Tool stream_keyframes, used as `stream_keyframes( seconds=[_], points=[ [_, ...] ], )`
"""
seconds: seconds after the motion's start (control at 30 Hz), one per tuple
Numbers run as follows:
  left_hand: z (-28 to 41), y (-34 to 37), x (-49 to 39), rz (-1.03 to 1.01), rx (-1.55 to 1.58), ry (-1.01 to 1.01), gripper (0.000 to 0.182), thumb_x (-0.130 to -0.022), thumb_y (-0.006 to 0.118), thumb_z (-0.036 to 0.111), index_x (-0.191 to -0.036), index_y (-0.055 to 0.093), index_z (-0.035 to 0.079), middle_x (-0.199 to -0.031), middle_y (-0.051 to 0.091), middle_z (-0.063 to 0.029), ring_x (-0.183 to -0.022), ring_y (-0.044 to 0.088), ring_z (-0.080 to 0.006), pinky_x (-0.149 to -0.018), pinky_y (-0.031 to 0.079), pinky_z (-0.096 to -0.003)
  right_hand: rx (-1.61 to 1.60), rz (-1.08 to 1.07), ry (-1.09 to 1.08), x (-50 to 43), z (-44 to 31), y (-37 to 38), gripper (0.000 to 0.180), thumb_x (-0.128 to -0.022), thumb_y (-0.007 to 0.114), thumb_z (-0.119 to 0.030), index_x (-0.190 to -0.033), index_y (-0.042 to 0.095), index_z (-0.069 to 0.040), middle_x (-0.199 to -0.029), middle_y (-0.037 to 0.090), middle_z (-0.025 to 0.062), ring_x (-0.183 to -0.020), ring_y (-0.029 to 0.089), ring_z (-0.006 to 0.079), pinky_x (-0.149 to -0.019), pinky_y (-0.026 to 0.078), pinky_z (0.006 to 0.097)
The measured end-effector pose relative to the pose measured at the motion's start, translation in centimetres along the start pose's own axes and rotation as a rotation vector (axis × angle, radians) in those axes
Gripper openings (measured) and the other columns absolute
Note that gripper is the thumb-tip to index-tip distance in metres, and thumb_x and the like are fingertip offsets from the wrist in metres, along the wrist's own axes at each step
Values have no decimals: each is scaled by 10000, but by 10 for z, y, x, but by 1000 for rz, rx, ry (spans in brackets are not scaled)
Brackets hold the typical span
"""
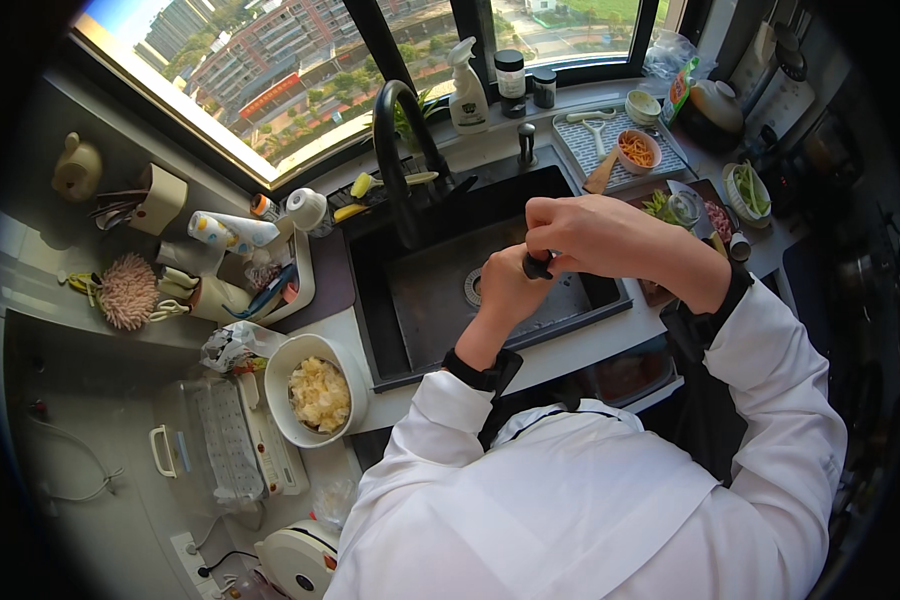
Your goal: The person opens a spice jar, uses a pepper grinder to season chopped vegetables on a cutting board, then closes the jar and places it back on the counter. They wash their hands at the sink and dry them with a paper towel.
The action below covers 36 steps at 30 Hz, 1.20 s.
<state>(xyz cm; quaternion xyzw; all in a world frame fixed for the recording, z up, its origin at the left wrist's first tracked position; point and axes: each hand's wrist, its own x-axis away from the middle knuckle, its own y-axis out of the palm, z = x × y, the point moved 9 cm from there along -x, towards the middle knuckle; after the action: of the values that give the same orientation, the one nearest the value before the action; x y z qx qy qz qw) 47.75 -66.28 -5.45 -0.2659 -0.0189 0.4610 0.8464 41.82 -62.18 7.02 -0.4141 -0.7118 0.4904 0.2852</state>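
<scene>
Over the right part of the black sink (420, 300), my left hand (514, 281) is closed around a small dark object (538, 266), of which only a black end shows at the top of the fist. My right hand (570, 232) is against it from above, its fingers bent at the black end; whether they grip it is hidden. What the object is cannot be told. Behind the hands rises a black faucet (391, 142). The sink's metal drain (472, 286) shows just left of my left hand.
A white tub of pale yellow food (277, 397) stands left of the sink. Beyond the right corner are a draining tray (570, 139), a pink bowl of carrot shreds (637, 166), a wooden spatula (601, 174) and a dish of green strips (731, 184). A spray bottle (468, 97) stands by the window.
</scene>
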Motion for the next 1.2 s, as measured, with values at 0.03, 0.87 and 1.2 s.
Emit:
stream_keyframes(
  seconds=[0.03, 0.87, 1.2],
  points=[
    [-4, 4, 2, -44, -17, -9, 201, -752, 779, 245, -826, 704, 74, -740, 690, -124, -700, 674, -334, -627, 512, -398, 24, -77, 33, -2, 3, 8, 195, -760, 795, -128, -872, 654, -54, -942, 588, 58, -811, 646, 279, -696, 509, 390],
    [-27, 20, 18, -250, -53, 25, 187, -766, 747, 224, -774, 692, 46, -667, 661, -123, -605, 641, -306, -596, 506, -370, -392, -170, 190, -3, 41, 63, 154, -818, 775, -187, -858, 725, -47, -812, 642, 41, -723, 664, 204, -632, 502, 314],
    [-44, 13, 20, -225, 2, -26, 220, -777, 749, 237, -767, 676, 29, -632, 642, -125, -573, 631, -293, -572, 485, -364, -312, -80, 101, -11, 23, 58, 124, -902, 672, -152, -925, 698, -33, -850, 677, 72, -714, 688, 218, -635, 523, 322]
  ],
)
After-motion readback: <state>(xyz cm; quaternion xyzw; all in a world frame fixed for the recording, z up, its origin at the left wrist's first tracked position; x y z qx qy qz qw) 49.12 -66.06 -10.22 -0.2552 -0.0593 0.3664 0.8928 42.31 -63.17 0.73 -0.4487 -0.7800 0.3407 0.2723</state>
